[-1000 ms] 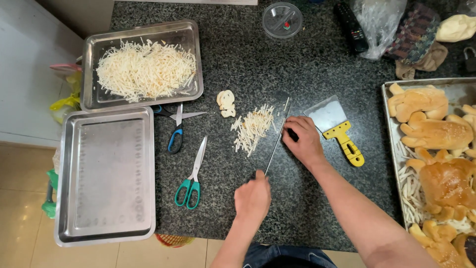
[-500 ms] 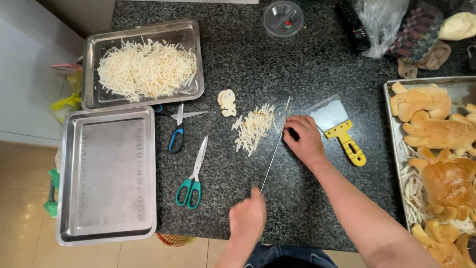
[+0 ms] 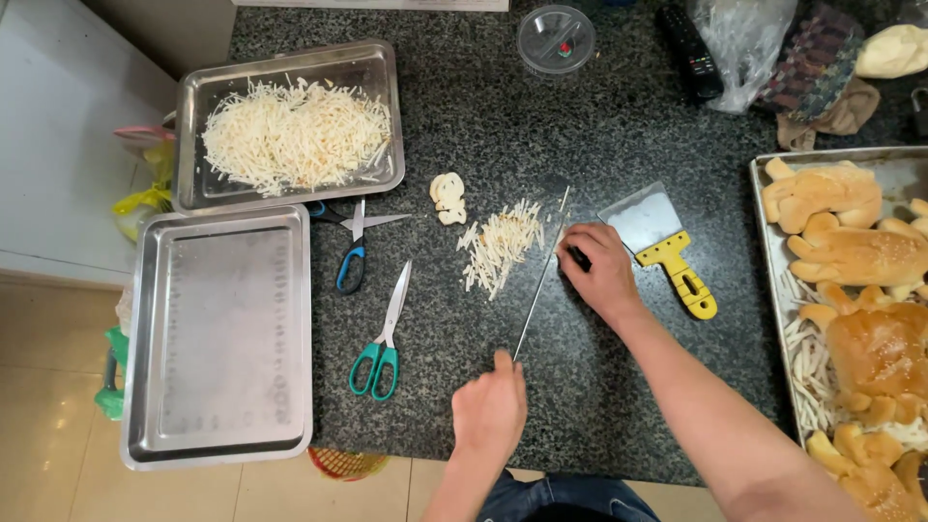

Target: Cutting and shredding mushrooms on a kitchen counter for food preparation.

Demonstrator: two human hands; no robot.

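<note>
A long thin knife blade [image 3: 539,280] stands on edge on the dark granite counter [image 3: 483,116], just right of a small pile of pale shreds [image 3: 498,246]. My right hand [image 3: 601,273] grips the knife at a dark handle part near the blade's middle. Closed fingers of my left hand [image 3: 491,406] pinch the blade's near end. A small pale lump [image 3: 448,197] lies to the left of the shreds.
At the left stand a steel tray [image 3: 382,68] heaped with shreds and an empty steel tray [image 3: 140,348]. Blue-handled scissors [image 3: 353,253] and green-handled scissors [image 3: 382,338] lie beside them. A yellow-handled scraper [image 3: 667,251] is right of my hand. A tray [image 3: 909,169] of golden bread sits far right.
My left hand has slid a little toward me along the blade's near end. The right hand and the shred pile have stayed put.
</note>
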